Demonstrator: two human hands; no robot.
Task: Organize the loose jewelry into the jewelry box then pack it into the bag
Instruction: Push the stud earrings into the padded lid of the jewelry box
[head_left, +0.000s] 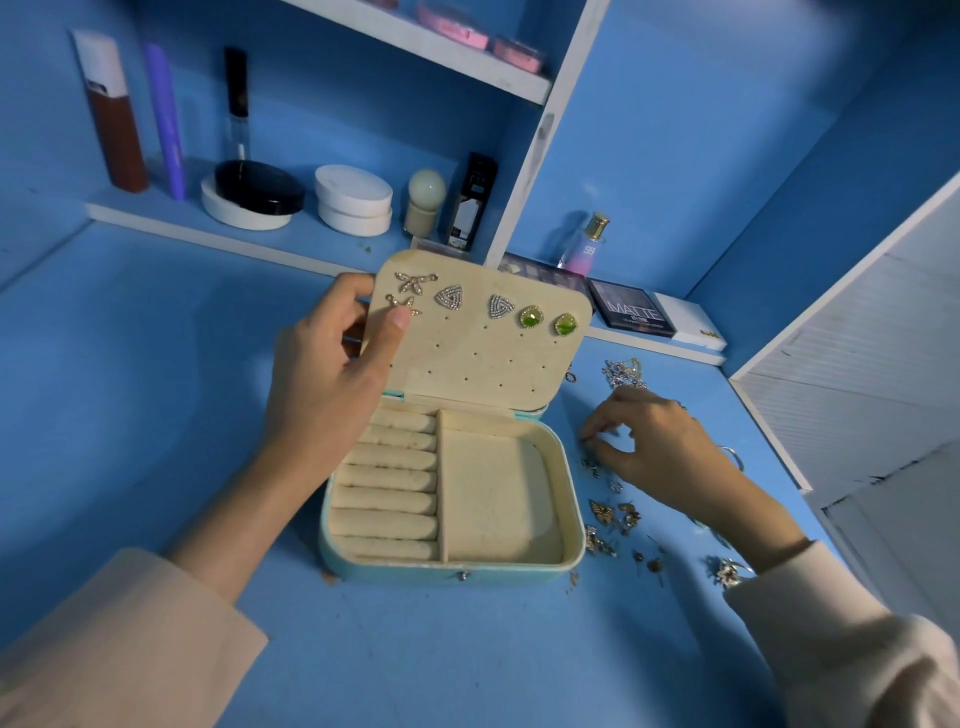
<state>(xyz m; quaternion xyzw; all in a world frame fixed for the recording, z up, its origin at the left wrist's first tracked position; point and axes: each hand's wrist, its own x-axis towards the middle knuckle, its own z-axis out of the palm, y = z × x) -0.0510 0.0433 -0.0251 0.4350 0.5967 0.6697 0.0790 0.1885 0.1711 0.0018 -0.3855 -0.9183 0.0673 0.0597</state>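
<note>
The step in hand looks like picking the next small piece from the loose jewelry (615, 514), scattered on the counter (156, 415) at the right of the frame, just beside the jewelry box (498, 493). To do it well, take one piece at a time, by its face and not its post, so the post is free to go through a hole. Choose a partner of a pair where possible, since the lid (483, 364) already carries its earrings in twos, among them the green earrings (531, 317) at its upper right. The rows of holes below them are free. The tangled chains (623, 371) further up are better left for the open tray at the right of the box, and rings for the padded rolls (395, 483) at its left.

The left hand (322, 384) reaches in from the lower left and grips the lid's left edge, thumb (395, 322) on the inner face, the other fingers behind it, holding it upright. The right hand (660, 447) comes from the lower right, palm down, its fingers (597, 431) bent and drawn near the thumb over the small pieces. Whether they already pinch one I cannot tell. The bag is not in view.
</note>
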